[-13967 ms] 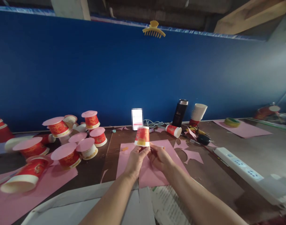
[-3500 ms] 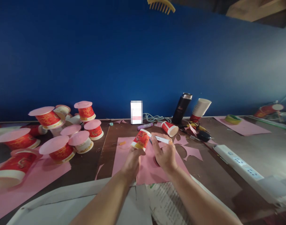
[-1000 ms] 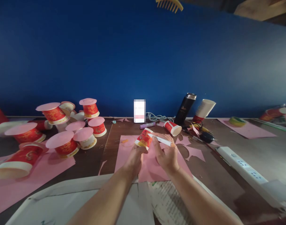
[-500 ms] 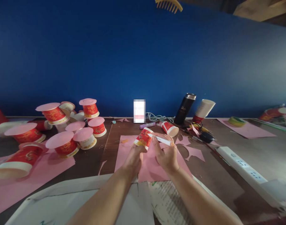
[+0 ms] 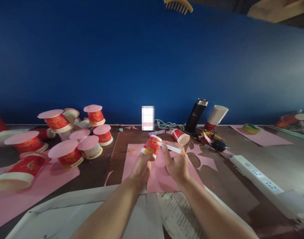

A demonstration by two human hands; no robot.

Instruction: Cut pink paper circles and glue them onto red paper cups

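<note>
Red paper cup, tapered, glossy, tilted in left hand

Head cam, fwd-down, close over hands

L hand grips red paper cup, tilted, above pink sheet. R hand holds white stick w/ tip at cup rim.

My left hand, my right hand, both forearms bare to the elbow, no sleeves, rings or watch
</note>
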